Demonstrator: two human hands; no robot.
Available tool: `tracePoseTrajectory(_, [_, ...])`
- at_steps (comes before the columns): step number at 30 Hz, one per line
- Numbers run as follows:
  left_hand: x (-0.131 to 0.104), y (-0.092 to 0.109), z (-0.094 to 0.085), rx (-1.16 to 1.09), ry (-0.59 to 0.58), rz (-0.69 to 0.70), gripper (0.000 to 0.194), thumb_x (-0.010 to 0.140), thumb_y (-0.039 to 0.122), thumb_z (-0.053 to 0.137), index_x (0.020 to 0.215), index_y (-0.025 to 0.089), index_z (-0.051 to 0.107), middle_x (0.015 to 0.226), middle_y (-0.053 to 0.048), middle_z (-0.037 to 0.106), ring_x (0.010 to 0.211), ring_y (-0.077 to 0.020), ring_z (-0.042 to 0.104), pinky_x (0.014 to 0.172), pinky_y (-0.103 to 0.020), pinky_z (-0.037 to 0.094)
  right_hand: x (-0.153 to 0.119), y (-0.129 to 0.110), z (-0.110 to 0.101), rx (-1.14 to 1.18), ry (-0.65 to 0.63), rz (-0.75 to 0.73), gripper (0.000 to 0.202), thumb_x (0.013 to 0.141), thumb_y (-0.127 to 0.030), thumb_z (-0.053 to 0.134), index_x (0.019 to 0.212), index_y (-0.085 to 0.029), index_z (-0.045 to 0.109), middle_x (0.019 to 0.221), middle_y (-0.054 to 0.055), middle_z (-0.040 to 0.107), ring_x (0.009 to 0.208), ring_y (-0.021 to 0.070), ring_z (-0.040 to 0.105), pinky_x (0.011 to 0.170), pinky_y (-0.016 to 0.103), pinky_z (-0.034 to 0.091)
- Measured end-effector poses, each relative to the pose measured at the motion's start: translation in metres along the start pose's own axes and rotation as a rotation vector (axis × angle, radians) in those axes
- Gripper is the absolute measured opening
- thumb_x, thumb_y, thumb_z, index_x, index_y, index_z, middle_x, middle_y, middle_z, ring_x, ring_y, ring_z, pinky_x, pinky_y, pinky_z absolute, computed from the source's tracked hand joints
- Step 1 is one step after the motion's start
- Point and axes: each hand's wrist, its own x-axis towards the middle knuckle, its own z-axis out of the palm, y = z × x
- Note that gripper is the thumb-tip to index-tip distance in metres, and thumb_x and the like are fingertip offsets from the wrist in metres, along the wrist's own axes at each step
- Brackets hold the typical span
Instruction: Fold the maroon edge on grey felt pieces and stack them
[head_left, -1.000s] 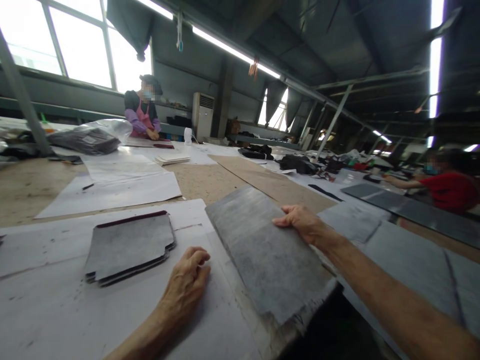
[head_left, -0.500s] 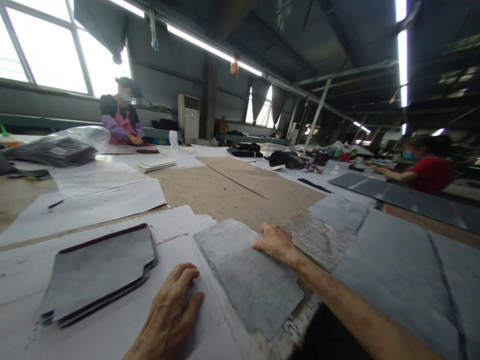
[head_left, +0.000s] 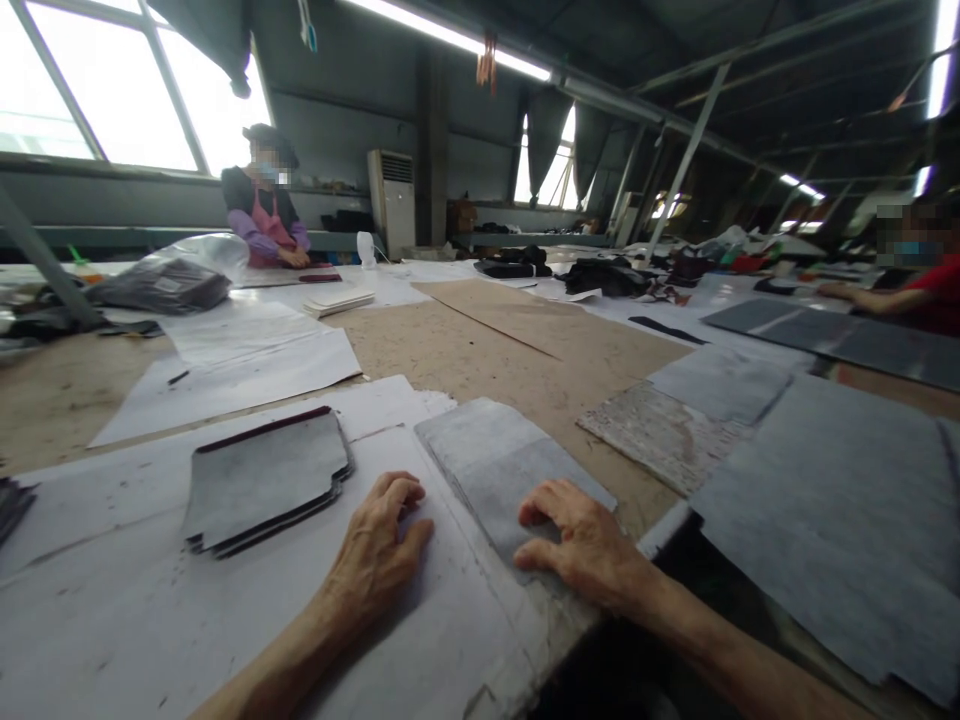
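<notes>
My left hand (head_left: 388,530) rests on the white paper (head_left: 112,620), its thumb apart from its bent fingers and nothing between them. On the near part of a grey sheet stack (head_left: 502,460) lies my right hand (head_left: 574,535), fingers curved and spread from the thumb, with no object visible in its grasp. Left of my left hand sits another stack of grey notched pieces (head_left: 266,480), with dark edges and a maroon strip along its far side.
Large grey sheets (head_left: 847,510) lie at the right beside a mottled board (head_left: 667,435). Brown board (head_left: 480,345) covers the middle. A person in a pink apron (head_left: 266,225) works at the far left; another person in red (head_left: 930,290) is at the far right.
The view has turned right. My right hand has come back from the far right side of the grey sheet stack to its near part. My left hand remains on the white paper.
</notes>
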Motion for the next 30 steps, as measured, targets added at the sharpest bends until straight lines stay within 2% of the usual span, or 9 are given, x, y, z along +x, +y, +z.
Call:
tracePoseTrajectory(3, [-0.001, 0.002, -0.001, 0.019, -0.004, 0.008, 0.015, 0.072, 0.016, 0.046, 0.086, 0.017, 0.052, 0.097, -0.005, 0.054, 0.081, -0.0173, 0.053, 0.076, -0.034, 0.046, 0.007, 0.005, 0.004, 0.043, -0.001, -0.004, 0.009, 0.069, -0.02, 0.067, 0.069, -0.019, 0.059, 0.075, -0.001, 0.059, 0.077, 0.0147, 0.053, 0.067, 0.024, 0.038])
tracePoseTrajectory(11, [-0.002, 0.005, 0.0, 0.091, -0.016, 0.08, 0.019, 0.078, 0.017, 0.046, 0.096, 0.015, 0.052, 0.094, -0.006, 0.054, 0.079, -0.017, 0.054, 0.073, -0.032, 0.046, 0.016, 0.007, 0.01, 0.122, -0.014, -0.074, 0.015, 0.078, -0.017, 0.051, 0.063, -0.018, 0.052, 0.071, 0.003, 0.058, 0.076, 0.0173, 0.05, 0.072, 0.028, 0.034])
tracePoseTrajectory(15, [-0.008, 0.015, -0.002, 0.144, -0.105, 0.273, 0.026, 0.085, 0.018, 0.04, 0.108, 0.015, 0.052, 0.107, -0.01, 0.055, 0.094, -0.0198, 0.053, 0.083, -0.035, 0.043, 0.018, 0.014, 0.008, 0.211, -0.026, -0.041, 0.019, 0.08, -0.022, 0.045, 0.061, -0.019, 0.049, 0.067, 0.002, 0.055, 0.069, 0.0154, 0.05, 0.066, 0.026, 0.034])
tracePoseTrajectory(18, [-0.01, 0.026, -0.004, 0.196, -0.244, 0.439, 0.031, 0.088, 0.02, 0.039, 0.117, 0.022, 0.049, 0.116, -0.005, 0.056, 0.098, -0.0178, 0.052, 0.086, -0.032, 0.04, 0.018, 0.017, 0.007, 0.283, -0.019, -0.007, 0.02, 0.079, -0.026, 0.043, 0.061, -0.019, 0.047, 0.064, 0.001, 0.052, 0.064, 0.0151, 0.048, 0.062, 0.026, 0.033])
tracePoseTrajectory(20, [-0.008, 0.033, -0.002, 0.242, -0.296, 0.477, 0.034, 0.088, 0.021, 0.04, 0.121, 0.025, 0.047, 0.119, -0.003, 0.055, 0.096, -0.0169, 0.053, 0.084, -0.032, 0.04, 0.018, 0.016, 0.007, 0.327, -0.005, 0.007, 0.019, 0.078, -0.028, 0.042, 0.061, -0.019, 0.047, 0.064, 0.001, 0.051, 0.064, 0.0156, 0.047, 0.061, 0.027, 0.033])
tracePoseTrajectory(22, [-0.005, 0.038, 0.003, 0.293, -0.295, 0.457, 0.031, 0.088, 0.023, 0.041, 0.118, 0.023, 0.05, 0.117, -0.004, 0.057, 0.094, -0.0186, 0.053, 0.082, -0.034, 0.04, 0.016, 0.015, 0.007, 0.372, 0.007, 0.016, 0.019, 0.077, -0.028, 0.043, 0.061, -0.02, 0.046, 0.064, 0.001, 0.051, 0.065, 0.016, 0.046, 0.061, 0.027, 0.032])
tracePoseTrajectory(25, [-0.001, 0.041, 0.014, 0.366, -0.219, 0.354, 0.027, 0.087, 0.03, 0.044, 0.11, 0.018, 0.053, 0.116, -0.009, 0.056, 0.095, -0.0248, 0.051, 0.081, -0.041, 0.038, 0.015, 0.014, 0.008, 0.461, 0.008, 0.046, 0.019, 0.075, -0.029, 0.046, 0.059, -0.02, 0.045, 0.061, 0.0, 0.049, 0.062, 0.0151, 0.044, 0.059, 0.027, 0.031])
tracePoseTrajectory(27, [0.001, 0.041, 0.019, 0.397, -0.165, 0.284, 0.031, 0.086, 0.032, 0.045, 0.111, 0.015, 0.051, 0.121, -0.011, 0.052, 0.099, -0.0281, 0.049, 0.083, -0.045, 0.037, 0.017, 0.016, 0.008, 0.548, -0.015, 0.089, 0.019, 0.074, -0.029, 0.05, 0.058, -0.02, 0.045, 0.057, -0.002, 0.046, 0.055, 0.0132, 0.042, 0.053, 0.026, 0.03])
tracePoseTrajectory(30, [0.002, 0.04, 0.021, 0.409, -0.155, 0.25, 0.035, 0.085, 0.035, 0.046, 0.116, 0.017, 0.048, 0.125, -0.01, 0.05, 0.102, -0.0282, 0.047, 0.085, -0.045, 0.036, 0.026, 0.029, -0.001, 0.719, -0.055, 0.185, 0.021, 0.075, -0.033, 0.052, 0.059, -0.019, 0.047, 0.05, -0.003, 0.045, 0.046, 0.0113, 0.039, 0.044, 0.025, 0.028])
